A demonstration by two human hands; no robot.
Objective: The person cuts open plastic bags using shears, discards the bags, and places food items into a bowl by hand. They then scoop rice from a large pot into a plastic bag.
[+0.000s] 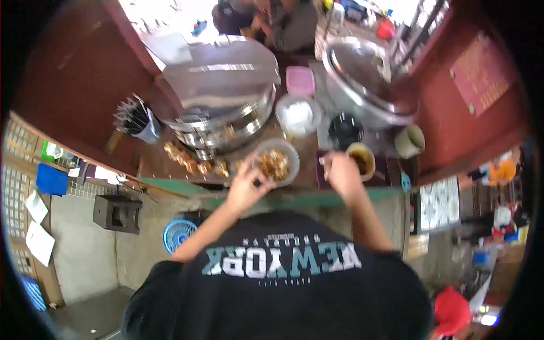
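Observation:
My left hand curls around the near-left side of a clear bowl, its fingers and thumb at the rim. Inside lie golden-brown food pieces. My right hand is closed in a fist over a dark purple mat, left of a cup of brown sauce. A small pale end shows by its fingers; what it belongs to is hidden. Left of the bowl, more browned pieces lie in a row on the brown counter.
Behind stand a large steel pot with a raised lid and another lidded pot. Between them are a pink container, a bowl with white contents and a black bowl. A holder of sticks stands left, a beige cup right.

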